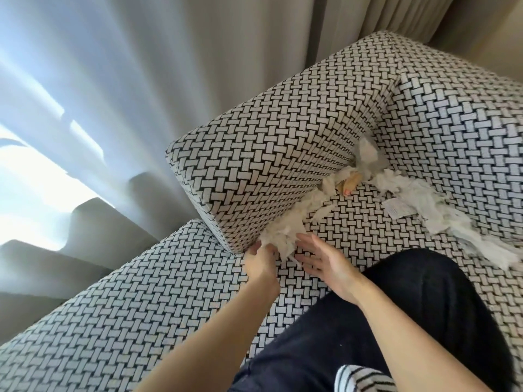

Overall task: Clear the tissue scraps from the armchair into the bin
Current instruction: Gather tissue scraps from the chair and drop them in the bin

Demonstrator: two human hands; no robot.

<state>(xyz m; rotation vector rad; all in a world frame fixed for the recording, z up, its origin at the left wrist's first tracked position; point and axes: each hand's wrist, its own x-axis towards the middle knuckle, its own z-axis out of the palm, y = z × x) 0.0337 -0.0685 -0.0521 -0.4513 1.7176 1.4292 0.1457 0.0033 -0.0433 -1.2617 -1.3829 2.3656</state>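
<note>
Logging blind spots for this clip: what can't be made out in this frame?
Head view only.
- Bin: outside the frame.
- Left hand fingertips: buried in the tissue clump it grips.
- Tan object in the armrest crease: half covered by scraps, unidentifiable.
- Tissue trail at the back of the seat: cut off by the right edge.
- Label: print too small to read.

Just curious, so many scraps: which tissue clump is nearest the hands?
The clump at the armrest's front corner, gripped by the left hand; the other scraps lie farther back.

Pale pleated curtains [147,69], backlit by daylight at left.
</note>
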